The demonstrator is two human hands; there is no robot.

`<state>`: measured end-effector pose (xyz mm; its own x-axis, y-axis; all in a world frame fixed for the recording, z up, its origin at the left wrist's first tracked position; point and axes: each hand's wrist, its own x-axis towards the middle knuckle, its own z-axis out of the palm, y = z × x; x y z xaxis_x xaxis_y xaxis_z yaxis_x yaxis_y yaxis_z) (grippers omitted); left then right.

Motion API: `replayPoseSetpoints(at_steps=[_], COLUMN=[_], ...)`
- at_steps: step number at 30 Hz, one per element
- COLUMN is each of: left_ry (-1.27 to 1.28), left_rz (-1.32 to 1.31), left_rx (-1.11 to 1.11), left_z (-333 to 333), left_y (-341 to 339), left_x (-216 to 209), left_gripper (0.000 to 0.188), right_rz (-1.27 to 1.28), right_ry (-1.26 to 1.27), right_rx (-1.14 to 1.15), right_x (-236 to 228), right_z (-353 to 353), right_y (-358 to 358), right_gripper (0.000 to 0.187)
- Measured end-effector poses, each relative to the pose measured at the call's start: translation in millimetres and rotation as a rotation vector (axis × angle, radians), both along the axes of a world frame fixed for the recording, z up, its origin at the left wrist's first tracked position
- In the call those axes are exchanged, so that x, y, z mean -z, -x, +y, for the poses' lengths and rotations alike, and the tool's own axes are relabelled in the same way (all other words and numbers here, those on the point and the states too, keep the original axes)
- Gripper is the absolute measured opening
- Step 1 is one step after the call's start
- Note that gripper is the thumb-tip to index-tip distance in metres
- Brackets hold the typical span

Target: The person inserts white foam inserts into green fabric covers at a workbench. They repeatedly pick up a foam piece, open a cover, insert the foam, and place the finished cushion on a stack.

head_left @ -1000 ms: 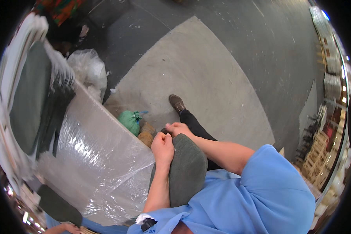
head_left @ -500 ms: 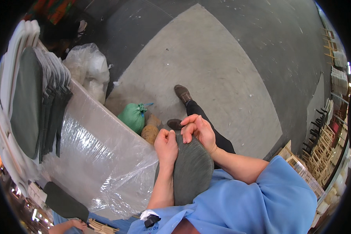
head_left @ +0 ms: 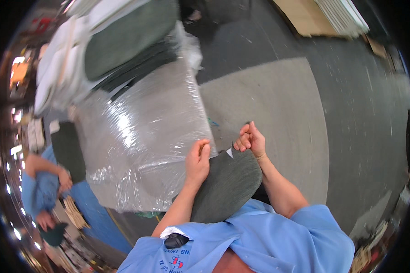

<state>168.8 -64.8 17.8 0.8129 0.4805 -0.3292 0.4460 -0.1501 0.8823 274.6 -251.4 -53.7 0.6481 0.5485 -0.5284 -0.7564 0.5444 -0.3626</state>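
Note:
A dark grey-green fabric piece with a rounded end, like a cushion cover [head_left: 228, 182], lies against my front. My left hand [head_left: 198, 161] is closed at its left edge, beside the corner of the plastic-wrapped table. At the upper edge of the cover, my right hand [head_left: 252, 140] has its fingers curled in a pinch on a raised bit of the fabric. A small white patch [head_left: 230, 153] shows at that edge between my hands. The underside of the cover is hidden.
The plastic-wrapped table [head_left: 146, 123] is at my left. A stack of dark covers [head_left: 132, 38] and white padded pieces [head_left: 61, 68] stands on its far end. A co-worker [head_left: 45, 182] holds a dark cover [head_left: 70, 150] at far left. Flat cardboard [head_left: 305, 18] lies far right.
My view has turned, so the table and stacks sit further right. My right hand has drawn away from my left, lifting the cover's edge, and the white patch now shows.

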Motion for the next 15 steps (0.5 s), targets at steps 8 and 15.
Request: replayPoseSetpoints(at_steps=[8, 15], left_ry=[0.046, -0.293], left_rz=[0.383, 0.089], left_rx=[-0.162, -0.574], left_z=[0, -46], left_y=[160, 164], left_x=[-30, -24], left_gripper=[0.031, 0.022], right_rz=[-0.173, -0.503], right_ry=[-0.07, 0.429], right_rx=[-0.233, -0.69], right_x=[-85, -86], right_z=[34, 62], right_y=[-33, -59], right_gripper=[0.049, 0.039])
